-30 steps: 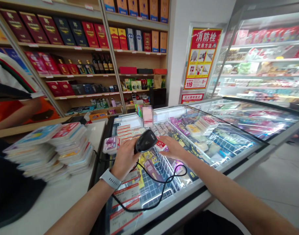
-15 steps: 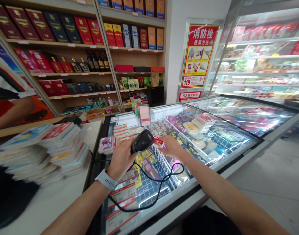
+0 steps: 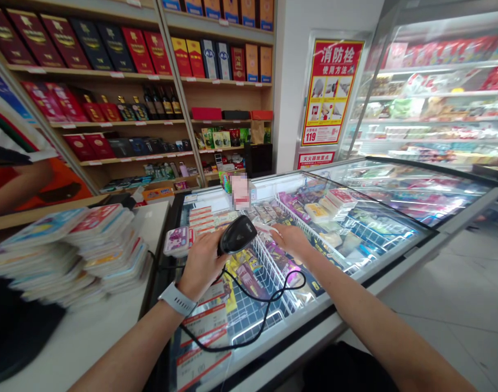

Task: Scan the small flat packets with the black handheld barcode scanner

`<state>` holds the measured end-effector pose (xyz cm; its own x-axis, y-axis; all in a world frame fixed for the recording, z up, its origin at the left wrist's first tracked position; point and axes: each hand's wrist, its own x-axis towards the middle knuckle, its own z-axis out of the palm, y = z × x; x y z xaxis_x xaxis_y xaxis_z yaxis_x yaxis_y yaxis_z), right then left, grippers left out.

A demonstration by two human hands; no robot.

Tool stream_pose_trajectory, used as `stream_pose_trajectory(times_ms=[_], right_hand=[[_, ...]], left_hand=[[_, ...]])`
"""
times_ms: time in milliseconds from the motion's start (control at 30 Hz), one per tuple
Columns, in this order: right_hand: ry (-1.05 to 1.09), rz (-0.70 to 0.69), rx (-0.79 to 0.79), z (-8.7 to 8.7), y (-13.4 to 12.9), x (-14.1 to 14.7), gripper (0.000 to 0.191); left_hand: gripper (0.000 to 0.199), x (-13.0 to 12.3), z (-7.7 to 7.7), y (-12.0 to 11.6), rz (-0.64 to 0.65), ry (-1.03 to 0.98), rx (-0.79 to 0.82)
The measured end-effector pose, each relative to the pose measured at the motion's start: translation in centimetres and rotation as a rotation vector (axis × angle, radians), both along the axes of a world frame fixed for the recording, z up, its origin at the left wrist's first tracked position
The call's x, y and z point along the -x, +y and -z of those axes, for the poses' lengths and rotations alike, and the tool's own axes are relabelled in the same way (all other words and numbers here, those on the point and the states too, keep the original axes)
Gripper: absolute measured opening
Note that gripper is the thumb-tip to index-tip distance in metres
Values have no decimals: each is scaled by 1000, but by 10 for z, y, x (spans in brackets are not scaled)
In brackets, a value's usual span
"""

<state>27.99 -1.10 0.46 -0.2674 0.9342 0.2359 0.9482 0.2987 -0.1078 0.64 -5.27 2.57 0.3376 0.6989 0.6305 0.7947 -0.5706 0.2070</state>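
My left hand (image 3: 200,260), with a grey watch on the wrist, is wrapped round the handle of a black barcode scanner (image 3: 238,234). Its head points to the right, and a looped black cable (image 3: 268,306) trails over the glass. Just beyond the scanner head, my right hand (image 3: 293,239) grips a thin whitish pack (image 3: 264,227) seen nearly edge-on; its label barely shows. Beside my left hand, a clear pack with a purple-printed top (image 3: 178,241) lies on the freezer's glass top (image 3: 249,340). Under the glass are wire baskets of wrapped frozen goods.
Stacked flat packs (image 3: 105,245) crowd the white counter (image 3: 122,326) at left. A person's arm (image 3: 24,188) is behind them. Another stack of packs (image 3: 339,204) lies on the freezer's far side. Boxed bottles (image 3: 97,43) fill shelves behind; a lit display fridge (image 3: 436,103) stands right.
The pack in my right hand has turned: its red and white face showed before, and now a pale thin side does. My left hand and the scanner have hardly moved.
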Motion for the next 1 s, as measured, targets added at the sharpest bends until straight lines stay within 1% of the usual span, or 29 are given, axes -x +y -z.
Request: stream_pose_trajectory(times_ms=[133,300,367,467,533,633,733,800,900,1000], right_hand=[[12,53,6,1,4,-2,41],[66,52,10,7,8,-5,35],[133,48,15,10,10,-7,34],[305,42,50,13,14,-10,35],[392,34,71,15,17,-13,29],[450,22,68,17,19,-18,19],[509,16,48,19,22,-21,20],[600,30,14,20,25,-23,22],[752,80,-54,22,30,-28,25],[789,138,-164,19,32,-35,32]], left_hand=[[40,0,0,0,-10,6,3],[40,0,1,0,13,-5,-3],[40,0,1,-1,15,-7,0],[40,0,1,-1,4,-5,11],[39,0,0,-2,-4,-1,19],[37,-1,-1,-2,-11,5,29],[36,-2,-2,-3,-10,6,34],[36,-2,-2,-3,-7,3,36],[35,-2,-2,-3,-2,-11,33],[35,-1,-1,-2,0,-22,24]])
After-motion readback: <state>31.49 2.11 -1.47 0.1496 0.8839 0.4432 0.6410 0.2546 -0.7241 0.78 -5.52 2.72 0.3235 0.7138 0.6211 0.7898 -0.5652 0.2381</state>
